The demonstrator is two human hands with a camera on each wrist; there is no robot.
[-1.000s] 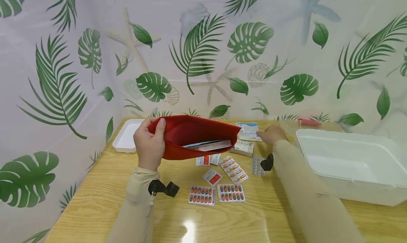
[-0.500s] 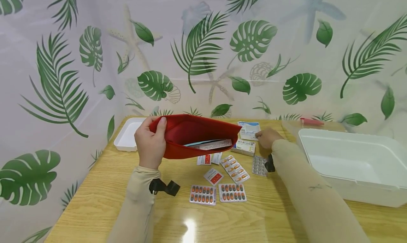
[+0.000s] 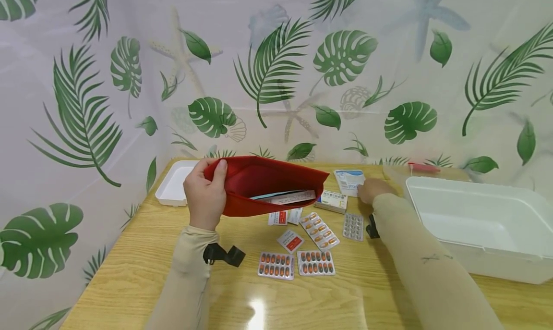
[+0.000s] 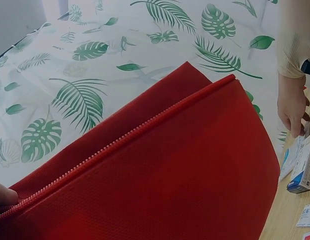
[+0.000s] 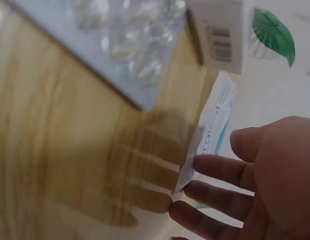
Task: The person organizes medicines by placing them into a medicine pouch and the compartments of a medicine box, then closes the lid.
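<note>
My left hand (image 3: 205, 195) grips one end of a red zip pouch (image 3: 244, 206), thumb over the top edge and its mouth gaping. A box and a light-blue item (image 3: 268, 195) lie inside it. In the left wrist view, the pouch's zipper teeth run along the near lip. At the back of the table, my right hand (image 3: 376, 190) touches the near corner of a white-and-blue packet (image 3: 349, 180) printed "surgical". In the right wrist view, the fingers (image 5: 220, 167) reach fairly straight to the packet's edge, with the thumb held apart from them.
A medicine box (image 3: 330, 201) and a clear blister pack (image 3: 353, 226) lie near the right hand. Closer in are orange capsule blisters (image 3: 319, 230), red-and-black capsule blisters (image 3: 275, 265) and small sachets (image 3: 290, 241). A large white bin (image 3: 475, 214) stands right, a white tray (image 3: 173, 186) left.
The right hand has shifted right, and the packet has slid right with it and turned slightly, away from above the medicine box. The left hand and pouch have hardly moved.
</note>
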